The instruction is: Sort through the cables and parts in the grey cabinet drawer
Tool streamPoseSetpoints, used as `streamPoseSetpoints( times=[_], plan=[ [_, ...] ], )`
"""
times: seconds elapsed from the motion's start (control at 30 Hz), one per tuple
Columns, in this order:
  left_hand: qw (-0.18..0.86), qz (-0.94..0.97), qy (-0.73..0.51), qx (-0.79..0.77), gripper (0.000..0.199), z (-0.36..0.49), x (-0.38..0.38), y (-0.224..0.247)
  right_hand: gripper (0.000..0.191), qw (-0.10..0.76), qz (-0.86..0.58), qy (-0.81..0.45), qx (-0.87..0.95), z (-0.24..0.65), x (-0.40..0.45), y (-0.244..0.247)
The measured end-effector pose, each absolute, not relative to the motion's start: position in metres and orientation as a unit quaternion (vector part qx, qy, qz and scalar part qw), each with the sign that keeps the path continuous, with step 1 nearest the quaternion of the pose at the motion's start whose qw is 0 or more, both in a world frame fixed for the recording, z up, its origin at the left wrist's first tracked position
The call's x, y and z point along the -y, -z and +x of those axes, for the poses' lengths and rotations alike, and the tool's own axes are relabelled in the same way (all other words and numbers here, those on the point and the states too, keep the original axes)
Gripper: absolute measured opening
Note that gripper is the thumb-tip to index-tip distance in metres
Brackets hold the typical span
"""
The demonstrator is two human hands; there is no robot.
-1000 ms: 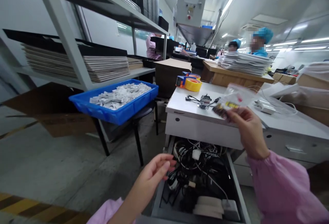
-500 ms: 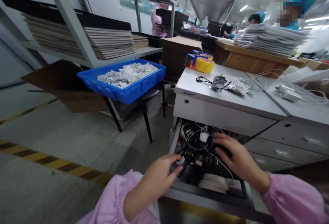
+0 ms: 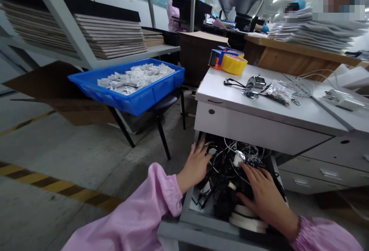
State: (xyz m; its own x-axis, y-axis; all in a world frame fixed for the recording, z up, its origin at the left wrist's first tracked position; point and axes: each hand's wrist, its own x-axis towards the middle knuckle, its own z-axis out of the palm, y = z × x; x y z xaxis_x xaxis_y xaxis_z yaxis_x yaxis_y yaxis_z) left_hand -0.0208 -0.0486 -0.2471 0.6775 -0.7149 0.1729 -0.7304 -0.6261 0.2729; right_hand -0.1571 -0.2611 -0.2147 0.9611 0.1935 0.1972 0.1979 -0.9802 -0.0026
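Observation:
An open drawer [image 3: 207, 222] in front of me is packed with tangled black and white cables [image 3: 220, 174]. My left hand [image 3: 196, 164] is open at the drawer's left side, its fingers spread over the cables beside a small round shiny piece [image 3: 212, 151]. Over the right side reaches my right hand [image 3: 263, 193], open with fingers stretched out. Its fingertips are at a white and silver round piece [image 3: 239, 158]; whether they touch it I cannot tell. Pale rounded pieces [image 3: 248, 219] lie at the drawer's front, partly behind my right hand.
On the white desktop above stand tape dispensers [image 3: 234, 63], a shiny metal device [image 3: 255, 85], a bagged item [image 3: 279, 91] and a white adapter [image 3: 344, 99]. Left of it, a blue tray [image 3: 141, 101] of small white packets rests on a stool. Co-workers are in the background.
My left hand has moved forward to the drawer's left side and its fingers have spread. My right hand has come lower and nearer over the drawer. The view has shifted slightly.

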Motion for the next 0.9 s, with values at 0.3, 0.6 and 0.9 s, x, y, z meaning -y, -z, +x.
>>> streamPoseSetpoints(
  times=[0.3, 0.6, 0.9],
  plan=[
    [0.206, 0.904, -0.039, 0.373, 0.030, -0.022, 0.050, 0.250, 0.060, 0.052, -0.991, 0.082, 0.088, -0.150, 0.262, 0.219],
    [0.205, 0.913, -0.085, 0.344, 0.050, -0.018, 0.052, 0.260, 0.094, 0.094, -0.983, 0.085, 0.136, -0.174, 0.242, 0.205],
    [0.231, 0.954, 0.043, 0.184, 0.069, -0.017, 0.059, 0.248, 0.043, 0.025, -0.951, 0.242, 0.190, -0.227, 0.247, 0.237]
  ],
)
